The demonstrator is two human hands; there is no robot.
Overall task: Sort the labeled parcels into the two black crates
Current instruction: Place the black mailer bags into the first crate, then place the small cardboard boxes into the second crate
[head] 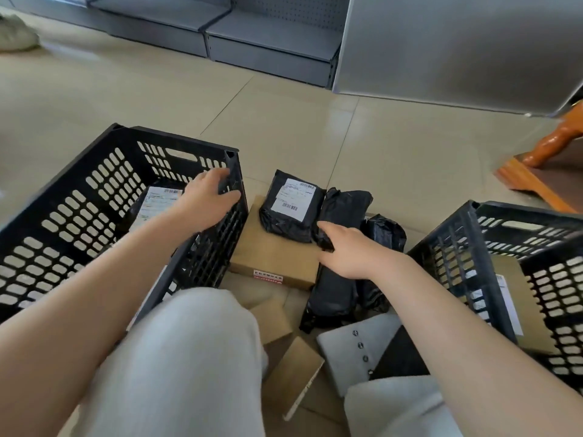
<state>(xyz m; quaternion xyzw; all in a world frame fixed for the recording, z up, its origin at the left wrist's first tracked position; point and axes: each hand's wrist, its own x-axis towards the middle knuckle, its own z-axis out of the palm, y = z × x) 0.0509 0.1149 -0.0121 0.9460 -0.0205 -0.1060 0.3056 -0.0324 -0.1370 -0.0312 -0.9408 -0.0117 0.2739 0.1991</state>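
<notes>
Pinching the near end of a long black parcel [339, 247], the right hand [353, 250] sits between the two crates; the right black crate [473, 247] stands just right of it, holding a flat brown parcel [517, 298]. Just beyond its fingertips a labeled black parcel [291, 206] lies on a cardboard box [271, 257]. Farther left, the left hand [206, 200] curls over the left black crate [63, 197] corner rim, above a labeled parcel inside [154, 203].

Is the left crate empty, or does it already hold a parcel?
Not empty. The left crate holds at least one parcel, its white label showing behind the left hand; the arm hides the rest.
</notes>
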